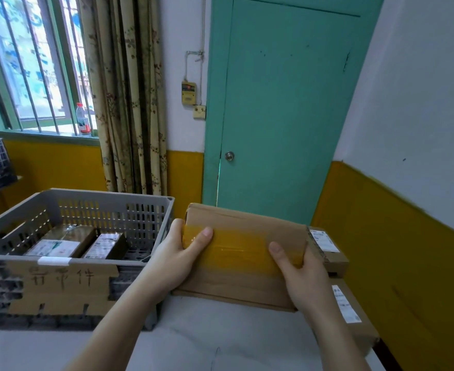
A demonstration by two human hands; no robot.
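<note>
Parcel (236,263) is in front of me, dead centre, flat face up, over the far part of the table (193,330). I cannot tell whether its near edge rests on the cloth.

Left hand (175,255) clamps the 9 o'clock end, thumb on top and fingers curled under. Right hand (303,274) clamps the 3 o'clock end the same way. Both thumbs lie on the tape (242,250), a wide yellow band running end to end.

Handling, as I judge it: flat corrugated card, stiff enough to span between two end grips without sagging. Probably light to moderate; the weight is unknown. The tape looks glossy, so the thumbs may slide there, and bare card on either side would hold better. Take it by the short ends with fingers underneath. Don't squeeze the middle, where the face could dent.

Crate (108,195) is at 9 o'clock of the parcel, with two small parcels (86,245) inside. Two labelled boxes (327,250) lie at 3 o'clock, just beside my right hand.
</note>
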